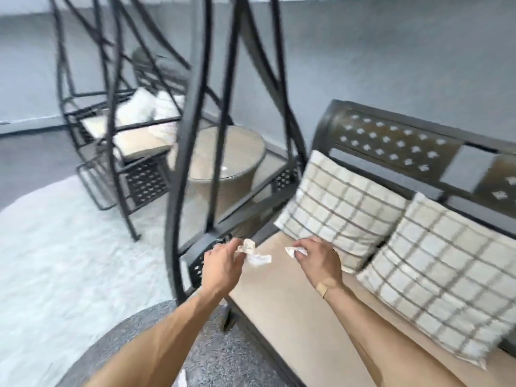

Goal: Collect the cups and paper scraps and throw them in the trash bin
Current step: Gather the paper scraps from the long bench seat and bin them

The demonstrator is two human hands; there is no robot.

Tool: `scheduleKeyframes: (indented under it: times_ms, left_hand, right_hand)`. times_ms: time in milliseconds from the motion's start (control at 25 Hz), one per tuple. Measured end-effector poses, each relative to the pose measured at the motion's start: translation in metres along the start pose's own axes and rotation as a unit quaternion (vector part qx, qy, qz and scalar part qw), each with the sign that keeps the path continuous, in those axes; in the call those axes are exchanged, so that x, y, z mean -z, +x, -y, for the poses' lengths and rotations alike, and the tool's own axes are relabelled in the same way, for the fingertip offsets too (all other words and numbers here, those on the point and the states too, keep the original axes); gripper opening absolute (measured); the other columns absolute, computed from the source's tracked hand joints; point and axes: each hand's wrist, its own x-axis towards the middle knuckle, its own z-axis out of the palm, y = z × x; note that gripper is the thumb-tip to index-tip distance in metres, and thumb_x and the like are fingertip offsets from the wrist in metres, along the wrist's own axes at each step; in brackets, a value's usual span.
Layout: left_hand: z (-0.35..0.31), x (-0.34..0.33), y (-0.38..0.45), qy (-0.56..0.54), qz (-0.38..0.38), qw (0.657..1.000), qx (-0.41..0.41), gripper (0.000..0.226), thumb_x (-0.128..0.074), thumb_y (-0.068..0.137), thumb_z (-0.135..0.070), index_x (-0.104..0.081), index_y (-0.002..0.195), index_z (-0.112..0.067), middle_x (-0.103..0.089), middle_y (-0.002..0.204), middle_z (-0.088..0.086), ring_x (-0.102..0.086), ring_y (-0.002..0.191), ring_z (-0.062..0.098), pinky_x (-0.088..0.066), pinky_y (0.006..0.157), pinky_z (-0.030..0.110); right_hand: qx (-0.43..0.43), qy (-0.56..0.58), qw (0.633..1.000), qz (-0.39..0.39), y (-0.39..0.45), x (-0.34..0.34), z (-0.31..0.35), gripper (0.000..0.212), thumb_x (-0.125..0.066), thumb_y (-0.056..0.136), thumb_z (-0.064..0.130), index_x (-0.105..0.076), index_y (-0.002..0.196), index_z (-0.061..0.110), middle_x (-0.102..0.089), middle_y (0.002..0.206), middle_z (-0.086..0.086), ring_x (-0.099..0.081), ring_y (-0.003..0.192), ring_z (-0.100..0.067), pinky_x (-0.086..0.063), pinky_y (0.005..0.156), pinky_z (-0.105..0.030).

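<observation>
My left hand (222, 265) pinches crumpled white paper scraps (252, 254) just above the left end of the beige seat cushion (293, 308). To the right, my right hand (318, 261) curls its fingers round another small white paper scrap (296, 251) close to the cushion. No cup and no trash bin shows in this view. The frame is blurred by motion.
Two checked pillows (340, 208) (446, 277) lean on the swing bench's metal backrest (391, 141). Black frame bars (184, 169) rise left of my hands. A round wicker table (231, 155), a second swing seat (131, 135) and a white shaggy rug (69, 261) lie beyond.
</observation>
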Motion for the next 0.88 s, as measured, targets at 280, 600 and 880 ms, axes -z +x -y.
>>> scheduleKeyframes:
  times_ms: [280,600,880]
  left_hand:
    - [0.159,0.144,-0.139,0.001,-0.143,0.969,0.200,0.024,-0.055,0.093,-0.025,-0.064,0.116,-0.027,-0.070,0.103,0.009,-0.059,0.094,0.025,-0.042,0.092,0.043]
    - [0.285,0.239,-0.280,0.025,-0.236,0.903,0.358,0.027,-0.058,0.091,-0.029,-0.066,0.117,-0.027,-0.070,0.106,0.009,-0.059,0.102,0.025,-0.040,0.095,0.046]
    - [0.353,0.292,-0.334,0.000,-0.307,0.841,0.445,0.025,-0.059,0.090,-0.030,-0.067,0.114,-0.025,-0.069,0.106,0.009,-0.052,0.098,0.021,-0.038,0.078,0.034]
  right_hand:
    - [0.205,0.039,0.975,0.077,-0.073,-0.092,0.188,0.016,-0.065,0.079,0.020,-0.073,0.090,0.028,-0.068,0.096,0.006,-0.060,0.093,-0.019,-0.047,0.078,-0.031]
    - [0.342,0.044,0.921,0.180,-0.161,-0.180,0.336,0.017,-0.067,0.085,0.021,-0.070,0.100,0.029,-0.068,0.101,0.009,-0.060,0.092,-0.009,-0.043,0.081,-0.021]
    - [0.436,0.063,0.868,0.229,-0.181,-0.238,0.449,0.013,-0.064,0.085,0.018,-0.067,0.092,0.029,-0.068,0.095,0.009,-0.050,0.078,-0.004,-0.036,0.067,-0.019]
